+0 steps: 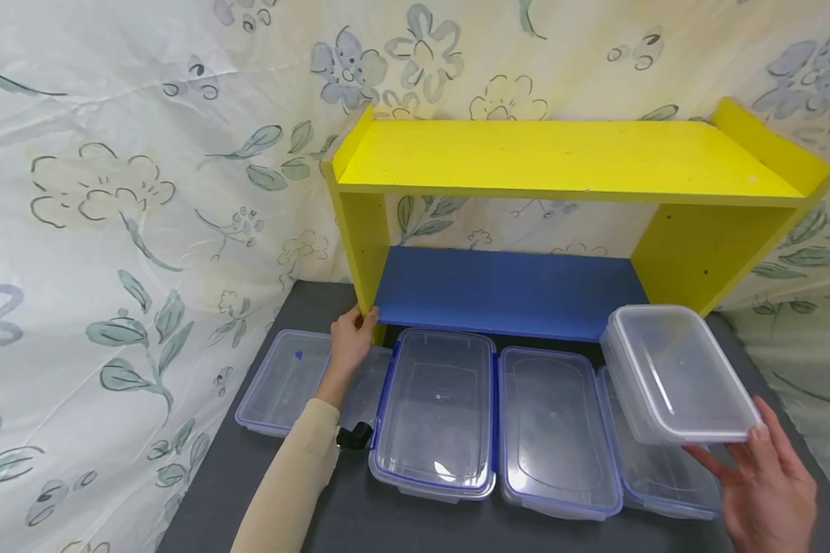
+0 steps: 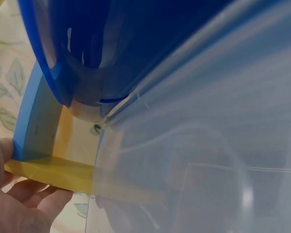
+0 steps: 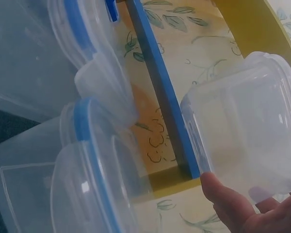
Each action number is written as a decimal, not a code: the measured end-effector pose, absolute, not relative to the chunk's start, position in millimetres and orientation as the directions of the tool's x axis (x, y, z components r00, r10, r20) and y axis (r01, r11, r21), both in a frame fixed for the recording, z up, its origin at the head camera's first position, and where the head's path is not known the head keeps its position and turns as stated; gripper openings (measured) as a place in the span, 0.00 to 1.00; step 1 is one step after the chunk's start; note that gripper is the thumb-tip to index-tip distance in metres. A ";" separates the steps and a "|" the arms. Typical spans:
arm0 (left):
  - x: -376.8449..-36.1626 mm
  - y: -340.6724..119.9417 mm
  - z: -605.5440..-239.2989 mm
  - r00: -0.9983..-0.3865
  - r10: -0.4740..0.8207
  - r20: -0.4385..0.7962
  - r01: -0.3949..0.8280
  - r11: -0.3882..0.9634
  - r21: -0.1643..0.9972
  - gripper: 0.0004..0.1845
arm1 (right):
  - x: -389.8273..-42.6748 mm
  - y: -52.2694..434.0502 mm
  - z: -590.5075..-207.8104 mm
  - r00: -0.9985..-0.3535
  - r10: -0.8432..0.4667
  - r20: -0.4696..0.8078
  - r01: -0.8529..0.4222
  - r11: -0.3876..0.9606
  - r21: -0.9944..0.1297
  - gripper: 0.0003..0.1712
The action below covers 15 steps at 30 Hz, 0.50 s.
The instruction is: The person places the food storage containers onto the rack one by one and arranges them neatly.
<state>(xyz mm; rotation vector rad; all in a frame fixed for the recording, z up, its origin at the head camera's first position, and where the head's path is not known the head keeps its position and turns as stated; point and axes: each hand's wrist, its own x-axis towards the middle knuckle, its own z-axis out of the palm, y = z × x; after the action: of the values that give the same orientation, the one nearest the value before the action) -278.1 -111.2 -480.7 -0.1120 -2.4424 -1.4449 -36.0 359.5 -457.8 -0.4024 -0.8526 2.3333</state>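
My right hand (image 1: 768,484) holds a clear lidded plastic food container (image 1: 692,376) from its near right corner, thumb at the rim and fingers underneath. The container is raised and tilted at the right front of the blue shelf board (image 1: 505,292). In the right wrist view, this container (image 3: 247,131) appears beside the board's blue edge (image 3: 165,92). At the other end, my left hand (image 1: 351,338) grips the lower front edge of the yellow shelf unit's left side panel (image 1: 363,253). The left wrist view shows the fingers (image 2: 53,201) beneath that yellow panel (image 2: 53,172) and the thumb on top.
Several blue-rimmed clear containers line the dark table (image 1: 207,491) before the shelf: a left one (image 1: 277,384) partly behind my forearm, two middle ones (image 1: 436,415), (image 1: 556,430), and a right one (image 1: 664,472) below the held container. Floral fabric (image 1: 111,253) hangs behind.
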 end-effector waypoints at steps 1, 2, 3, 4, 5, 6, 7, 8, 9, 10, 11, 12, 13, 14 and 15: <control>-278.2 -111.4 -481.0 -0.952 -0.086 0.293 0.216 0.491 0.844 0.13 | -37.0 358.8 -457.1 -0.768 0.638 -0.064 -0.444 -0.601 -0.664 0.25; -278.4 -111.5 -481.3 -0.953 -0.087 0.290 0.213 0.490 0.845 0.13 | -38.3 358.1 -456.2 -0.770 0.636 -0.057 -0.447 -0.600 -0.663 0.25; -278.6 -111.5 -481.5 -0.953 -0.087 0.290 0.212 0.489 0.846 0.13 | -39.7 357.4 -455.0 -0.768 0.637 -0.058 -0.443 -0.595 -0.671 0.25; -278.9 -111.6 -481.5 -0.953 -0.088 0.290 0.212 0.490 0.846 0.13 | -40.9 356.4 -454.2 -0.768 0.638 -0.060 -0.437 -0.590 -0.679 0.25; -279.5 -111.7 -482.0 -0.952 -0.089 0.292 0.211 0.497 0.841 0.13 | -42.1 355.8 -453.1 -0.767 0.639 -0.063 -0.438 -0.592 -0.676 0.25; -279.9 -111.7 -482.3 -0.951 -0.089 0.295 0.213 0.503 0.838 0.13 | -43.1 355.0 -452.0 -0.765 0.640 -0.064 -0.438 -0.592 -0.676 0.25; -280.2 -111.8 -482.3 -0.950 -0.090 0.299 0.214 0.507 0.835 0.13 | -43.9 354.2 -451.0 -0.767 0.639 -0.064 -0.446 -0.601 -0.663 0.25; -280.4 -111.7 -482.3 -0.949 -0.091 0.303 0.217 0.510 0.832 0.13 | -44.5 353.3 -450.1 -0.767 0.639 -0.066 -0.451 -0.609 -0.653 0.25; -280.8 -111.6 -482.2 -0.947 -0.092 0.307 0.219 0.514 0.829 0.13 | -44.8 352.3 -449.4 -0.766 0.638 -0.071 -0.453 -0.616 -0.645 0.24; -281.1 -111.6 -482.2 -0.946 -0.093 0.310 0.220 0.518 0.826 0.13 | -44.8 351.3 -448.7 -0.768 0.636 -0.073 -0.457 -0.624 -0.634 0.24; -281.3 -111.6 -482.3 -0.946 -0.092 0.311 0.220 0.519 0.826 0.13 | -45.1 350.5 -447.8 -0.767 0.637 -0.075 -0.464 -0.631 -0.622 0.24; -281.1 -111.6 -482.0 -0.946 -0.092 0.310 0.221 0.516 0.828 0.13 | -45.0 349.6 -447.2 -0.766 0.638 -0.077 -0.465 -0.632 -0.620 0.24; -281.0 -111.6 -481.8 -0.946 -0.093 0.309 0.220 0.515 0.829 0.13 | -44.9 348.8 -446.6 -0.767 0.638 -0.074 -0.467 -0.633 -0.618 0.24; -281.0 -111.6 -481.9 -0.946 -0.093 0.309 0.221 0.514 0.829 0.13 | -45.0 348.2 -446.0 -0.767 0.638 -0.073 -0.466 -0.631 -0.620 0.24; -281.2 -111.7 -482.3 -0.946 -0.093 0.311 0.221 0.515 0.828 0.13 | -44.9 347.6 -445.6 -0.769 0.636 -0.069 -0.467 -0.632 -0.619 0.24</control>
<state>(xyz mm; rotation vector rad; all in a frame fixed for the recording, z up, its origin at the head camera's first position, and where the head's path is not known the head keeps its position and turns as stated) -281.2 -111.7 -482.3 -0.1068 -2.4440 -1.4020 -44.9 347.6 -445.6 -0.3755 -0.7869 2.3572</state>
